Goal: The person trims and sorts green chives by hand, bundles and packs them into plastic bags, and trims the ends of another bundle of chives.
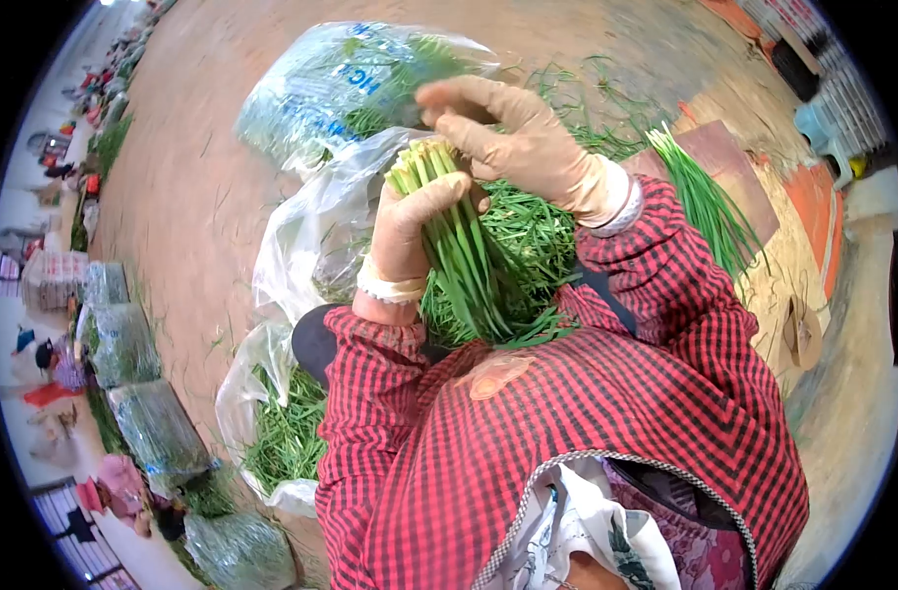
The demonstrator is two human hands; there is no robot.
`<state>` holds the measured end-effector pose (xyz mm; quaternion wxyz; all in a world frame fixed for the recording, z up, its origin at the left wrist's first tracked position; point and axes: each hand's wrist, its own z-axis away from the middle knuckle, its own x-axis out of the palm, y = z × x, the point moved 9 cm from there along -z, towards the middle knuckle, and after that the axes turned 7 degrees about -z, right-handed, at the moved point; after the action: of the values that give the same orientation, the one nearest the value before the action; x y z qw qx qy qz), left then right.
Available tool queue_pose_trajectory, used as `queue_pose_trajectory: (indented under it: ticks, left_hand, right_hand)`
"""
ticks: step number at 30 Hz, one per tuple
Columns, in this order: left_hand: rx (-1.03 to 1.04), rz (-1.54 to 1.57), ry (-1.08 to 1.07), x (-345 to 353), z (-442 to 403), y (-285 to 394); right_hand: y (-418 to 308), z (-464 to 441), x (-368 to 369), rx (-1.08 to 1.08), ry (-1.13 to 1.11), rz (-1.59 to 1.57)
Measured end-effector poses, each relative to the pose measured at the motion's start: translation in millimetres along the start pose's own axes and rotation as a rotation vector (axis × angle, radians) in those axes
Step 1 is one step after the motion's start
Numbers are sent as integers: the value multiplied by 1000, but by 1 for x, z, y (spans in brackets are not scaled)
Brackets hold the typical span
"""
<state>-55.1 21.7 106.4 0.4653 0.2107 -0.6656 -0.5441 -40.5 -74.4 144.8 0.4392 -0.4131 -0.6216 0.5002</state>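
Note:
My gloved left hand [405, 236] is wrapped round a bunch of garlic chives [466, 261], with the thumb across the stalks. The pale cut ends point up and away from me, while the green leaves hang down toward my lap. Just right of those ends, my gloved right hand [518, 143] has its fingers stretched out and holds nothing; its fingertips are slightly blurred. Beneath both hands lies a heap of loose green leaves [533, 231], partly hidden by the bunch.
Ahead stands a clear plastic bag [321, 93] of greens with blue print. An opened plastic bag [297, 246] lies at my left. Another chive bunch [700, 197] rests on a brown board [734, 167] to the right. Filled bags [159, 428] and people line the far left.

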Motion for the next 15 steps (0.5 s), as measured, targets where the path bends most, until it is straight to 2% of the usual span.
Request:
queue_pose_trajectory:
  ticks: [2,6,8,9,10,12,13,15]
  left_hand:
    - [-64,-96,36,4,-1,-8]
    - [88,-45,215,-15,11,0]
    - [44,-32,200,-36,1,-14]
    - [83,-177,241,-19,-2,10]
    - [140,-222,238,-12,-1,24]
    - [203,-37,174,10,-6,41]
    - [224,-61,97,29,-7,48]
    - [284,-135,-9,59,-14,58]
  right_hand:
    - [-24,8,0,-415,53,366]
    - [-13,9,30,-297,-155,518]
    - [-18,20,15,-442,9,595]
    - [-14,26,11,-444,80,644]
    - [-12,37,12,-528,112,595]
    - [12,48,32,-432,-50,234]
    - [1,54,39,-573,31,87]
    - [10,55,15,-400,-4,-100]
